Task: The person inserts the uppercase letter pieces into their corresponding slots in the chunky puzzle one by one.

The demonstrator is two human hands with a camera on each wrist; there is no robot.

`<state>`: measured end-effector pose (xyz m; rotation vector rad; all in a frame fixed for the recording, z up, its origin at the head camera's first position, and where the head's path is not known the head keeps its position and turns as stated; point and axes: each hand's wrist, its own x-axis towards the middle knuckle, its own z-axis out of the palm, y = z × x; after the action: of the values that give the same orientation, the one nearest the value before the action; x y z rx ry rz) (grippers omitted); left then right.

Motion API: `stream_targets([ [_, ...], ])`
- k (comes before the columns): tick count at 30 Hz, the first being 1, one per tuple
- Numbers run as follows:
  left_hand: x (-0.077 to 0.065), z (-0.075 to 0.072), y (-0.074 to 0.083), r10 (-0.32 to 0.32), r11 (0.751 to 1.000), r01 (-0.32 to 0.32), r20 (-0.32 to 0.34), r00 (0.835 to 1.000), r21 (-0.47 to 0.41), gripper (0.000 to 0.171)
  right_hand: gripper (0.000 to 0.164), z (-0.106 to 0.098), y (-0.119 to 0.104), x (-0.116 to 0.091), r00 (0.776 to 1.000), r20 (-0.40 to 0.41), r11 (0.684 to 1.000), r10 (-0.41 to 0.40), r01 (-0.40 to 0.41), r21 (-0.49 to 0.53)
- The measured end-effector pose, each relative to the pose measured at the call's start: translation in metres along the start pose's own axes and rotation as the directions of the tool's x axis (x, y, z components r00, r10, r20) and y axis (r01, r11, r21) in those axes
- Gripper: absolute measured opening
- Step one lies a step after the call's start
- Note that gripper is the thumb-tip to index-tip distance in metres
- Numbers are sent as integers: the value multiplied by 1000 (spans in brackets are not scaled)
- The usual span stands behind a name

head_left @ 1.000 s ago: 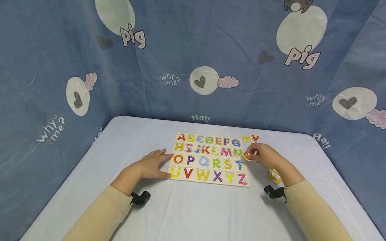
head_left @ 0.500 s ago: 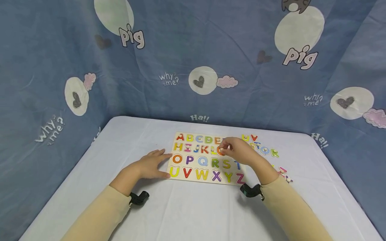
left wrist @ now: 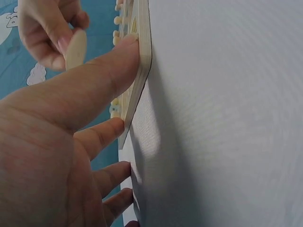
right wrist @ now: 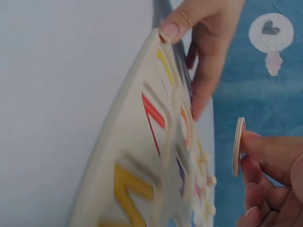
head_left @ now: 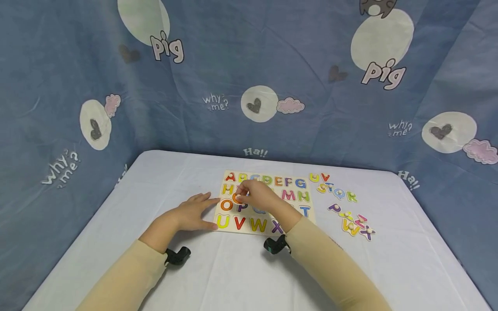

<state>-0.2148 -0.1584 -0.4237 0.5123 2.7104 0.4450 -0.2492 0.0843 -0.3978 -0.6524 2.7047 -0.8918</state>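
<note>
A wooden alphabet puzzle board point(head_left: 232, 214) lies on the table. My left hand point(head_left: 190, 215) rests at its left side, thumb and fingers spread; the left wrist view shows the thumb point(left wrist: 120, 61) on the board's edge. Over the left part of the board, my right hand point(head_left: 260, 198) pinches an orange letter O piece point(right wrist: 238, 147) between thumb and fingers. In the right wrist view the piece stands on edge, apart from the board. An orange O recess point(head_left: 227, 205) shows just left of it. Knobbed letters sit in the upper two rows, partly hidden by my right hand.
Loose letter pieces lie right of the board: U point(head_left: 313, 177) and V point(head_left: 325, 177) at the back, then Q point(head_left: 339, 194), R point(head_left: 352, 197) and P point(head_left: 334, 207), with W point(head_left: 349, 227) and X point(head_left: 367, 233) nearer. A patterned blue cloth point(head_left: 218, 129) hangs behind the table.
My right hand has carried the orange O piece from the board's right edge leftward across it, uncovering the loose letters. My left hand has stayed at the board's left edge.
</note>
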Motion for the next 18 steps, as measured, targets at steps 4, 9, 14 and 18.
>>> stream_targets([
  [4,0,0,-1,13,1000,-13,2,1000,14,90,9,13,-7,12,1000,15,1000,18,-18,5],
  [9,-1,-1,-1,25,1000,-25,4,1000,10,91,7,26,-14,18,996,37,997,78,-79,26],
  [14,-1,-1,0,30,1000,-30,6,1000,7,91,8,34,-14,23,996,45,997,80,-81,10],
  [18,-1,-1,0,26,1000,-26,6,1000,2,91,9,39,-13,26,996,42,997,73,-73,-18],
])
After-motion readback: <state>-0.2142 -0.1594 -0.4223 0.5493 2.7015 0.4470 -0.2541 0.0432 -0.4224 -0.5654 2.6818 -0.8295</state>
